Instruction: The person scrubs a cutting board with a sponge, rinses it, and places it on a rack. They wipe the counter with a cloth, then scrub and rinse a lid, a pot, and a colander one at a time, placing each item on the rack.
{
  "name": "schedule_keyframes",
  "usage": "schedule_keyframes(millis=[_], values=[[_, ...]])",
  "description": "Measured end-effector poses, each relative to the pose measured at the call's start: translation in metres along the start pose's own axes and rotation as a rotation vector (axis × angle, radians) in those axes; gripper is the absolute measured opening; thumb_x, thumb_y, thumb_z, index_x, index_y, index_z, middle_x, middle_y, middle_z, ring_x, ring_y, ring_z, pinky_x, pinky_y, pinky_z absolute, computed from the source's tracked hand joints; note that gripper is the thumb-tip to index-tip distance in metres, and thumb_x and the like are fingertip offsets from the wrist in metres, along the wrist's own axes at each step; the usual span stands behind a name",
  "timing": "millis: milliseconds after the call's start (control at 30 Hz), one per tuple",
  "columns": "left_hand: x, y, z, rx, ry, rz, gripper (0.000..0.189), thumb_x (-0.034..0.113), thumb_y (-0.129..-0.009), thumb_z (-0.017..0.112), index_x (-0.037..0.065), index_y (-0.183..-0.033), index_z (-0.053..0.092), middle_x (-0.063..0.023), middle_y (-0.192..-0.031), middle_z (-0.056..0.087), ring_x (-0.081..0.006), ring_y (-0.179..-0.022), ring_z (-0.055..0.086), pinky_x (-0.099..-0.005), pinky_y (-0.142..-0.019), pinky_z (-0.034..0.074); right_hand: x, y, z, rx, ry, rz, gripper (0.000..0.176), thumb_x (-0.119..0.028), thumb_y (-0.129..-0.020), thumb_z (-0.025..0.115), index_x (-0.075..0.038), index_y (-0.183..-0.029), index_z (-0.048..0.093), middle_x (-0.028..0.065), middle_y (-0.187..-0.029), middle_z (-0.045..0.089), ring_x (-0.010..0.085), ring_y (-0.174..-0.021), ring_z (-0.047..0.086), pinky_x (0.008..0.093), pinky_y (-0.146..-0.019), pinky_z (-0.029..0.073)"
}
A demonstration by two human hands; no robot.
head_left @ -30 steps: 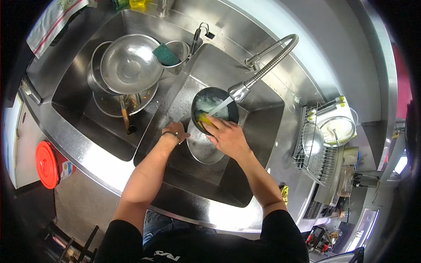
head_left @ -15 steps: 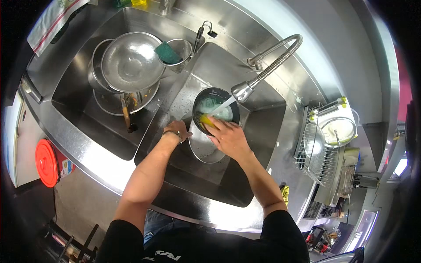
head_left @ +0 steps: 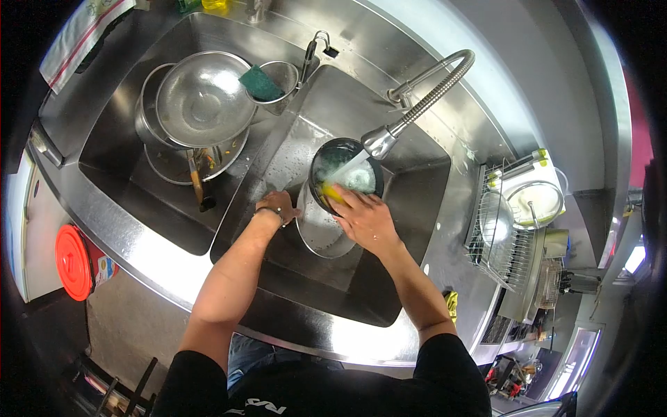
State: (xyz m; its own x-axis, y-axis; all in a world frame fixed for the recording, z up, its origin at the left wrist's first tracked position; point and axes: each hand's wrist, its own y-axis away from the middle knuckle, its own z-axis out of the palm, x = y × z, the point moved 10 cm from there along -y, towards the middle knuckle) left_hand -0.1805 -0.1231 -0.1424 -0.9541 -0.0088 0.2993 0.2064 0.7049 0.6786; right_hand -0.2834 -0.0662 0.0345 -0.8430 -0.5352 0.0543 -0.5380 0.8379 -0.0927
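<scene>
A stream of water from the tap head falls into a round dark pan, which holds foamy water. My right hand is closed on a yellow sponge, pressing it against the pan's near left inside. Under the pan, a shiny metal bowl or lid rests in the right basin. My left hand is closed at the left edge of that metal piece, its thumb pointing toward the rim. What its fingers grip is hidden.
The left basin holds a large metal strainer over pots, and a wooden-handled pan. A green scouring pad lies on a small sieve at the divider. A dish rack stands right; a red-lidded bucket is lower left.
The dark pan has shifted slightly right under the stream. My right hand with the sponge has moved a little within it. My left hand stays almost in place.
</scene>
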Motion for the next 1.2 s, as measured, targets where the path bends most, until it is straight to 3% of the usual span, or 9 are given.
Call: schedule_keyframes(millis=[333,433,500,600,633,767,867,1067,1200], values=[[-0.001,-0.009,0.008,-0.029,0.013,0.056,0.052,0.042,-0.075,0.065,0.006,-0.112,0.059,-0.0171,-0.117,0.057,-0.0305,-0.111,0.054,-0.0404,-0.092,0.044,0.021,0.020,-0.007,0.042,0.026,0.051,0.038,-0.022,-0.072,0.065,-0.017,-0.109,0.060,0.0030,-0.123,0.051,0.0169,-0.094,0.058,0.0295,-0.076,0.046],[-0.003,-0.020,0.020,-0.038,-0.009,0.099,0.072,0.053,-0.074,0.062,0.001,-0.123,0.047,-0.0190,-0.127,0.047,-0.0339,-0.117,0.046,-0.0457,-0.096,0.039,0.038,0.031,-0.013,0.043,0.038,0.112,0.037,-0.020,-0.073,0.064,-0.017,-0.110,0.059,0.0043,-0.119,0.053,0.0185,-0.091,0.060,0.0306,-0.076,0.047],[-0.001,-0.010,0.013,-0.038,-0.012,0.075,0.073,0.054,-0.074,0.061,0.001,-0.122,0.047,-0.0213,-0.126,0.046,-0.0357,-0.116,0.047,-0.0460,-0.096,0.039,0.057,0.044,-0.020,0.032,0.052,0.165,0.037,-0.019,-0.074,0.062,-0.017,-0.111,0.059,0.0054,-0.115,0.055,0.0194,-0.090,0.060,0.0315,-0.077,0.047],[0.001,-0.011,0.012,-0.031,-0.044,0.087,0.075,0.056,-0.074,0.061,0.001,-0.122,0.046,-0.0246,-0.124,0.046,-0.0380,-0.115,0.047,-0.0459,-0.095,0.040,0.094,0.058,-0.035,0.053,0.096,0.234,0.036,-0.024,-0.077,0.061,-0.017,-0.112,0.058,0.0063,-0.120,0.054,0.0222,-0.093,0.060,0.0342,-0.078,0.049],[-0.001,-0.012,0.014,-0.031,-0.029,0.087,0.075,0.056,-0.073,0.062,0.001,-0.123,0.046,-0.0254,-0.123,0.047,-0.0385,-0.115,0.047,-0.0458,-0.095,0.040,0.110,0.063,-0.044,0.068,0.084,0.313,0.031,-0.023,-0.074,0.066,-0.012,-0.103,0.061,0.0095,-0.111,0.059,0.0266,-0.089,0.061,0.0345,-0.078,0.050],[-0.002,-0.011,0.013,0.013,-0.027,0.059,0.075,0.056,-0.072,0.063,0.000,-0.121,0.047,-0.0248,-0.121,0.048,-0.0394,-0.114,0.047,-0.0457,-0.094,0.041,0.186,0.093,-0.056,0.016,0.268,0.503,0.037,-0.029,-0.077,0.064,-0.016,-0.112,0.059,0.0097,-0.116,0.058,0.0271,-0.095,0.061,0.0362,-0.076,0.051],[-0.002,-0.013,0.015,-0.025,-0.013,0.070,0.072,0.055,-0.072,0.063,0.001,-0.117,0.050,-0.0246,-0.121,0.048,-0.0379,-0.114,0.048,-0.0456,-0.093,0.041,0.240,0.109,-0.060,-0.008,0.306,0.619,0.038,-0.025,-0.080,0.059,-0.019,-0.118,0.055,0.0074,-0.123,0.053,0.0281,-0.093,0.061,0.0380,-0.073,0.052],[-0.002,-0.013,0.009,0.108,-0.055,0.091,0.066,0.051,-0.071,0.066,0.002,-0.113,0.052,-0.0219,-0.105,0.059,-0.0363,-0.102,0.057,-0.0430,-0.089,0.044,0.330,0.133,-0.034,-0.074,0.310,0.820,0.048,-0.037,-0.080,0.060,-0.021,-0.123,0.050,0.0083,-0.123,0.054,0.0284,-0.098,0.059,0.0398,-0.080,0.049],[-0.001,-0.019,0.015,0.028,0.005,0.153,0.064,0.049,-0.072,0.066,0.001,-0.113,0.053,-0.0226,-0.107,0.058,-0.0354,-0.105,0.055,-0.0415,-0.089,0.044,0.372,0.159,-0.006,-0.140,0.144,1.045,0.051,-0.046,-0.082,0.056,-0.018,-0.124,0.050,0.0132,-0.120,0.054,0.0312,-0.108,0.053,0.0417,-0.089,0.043]])
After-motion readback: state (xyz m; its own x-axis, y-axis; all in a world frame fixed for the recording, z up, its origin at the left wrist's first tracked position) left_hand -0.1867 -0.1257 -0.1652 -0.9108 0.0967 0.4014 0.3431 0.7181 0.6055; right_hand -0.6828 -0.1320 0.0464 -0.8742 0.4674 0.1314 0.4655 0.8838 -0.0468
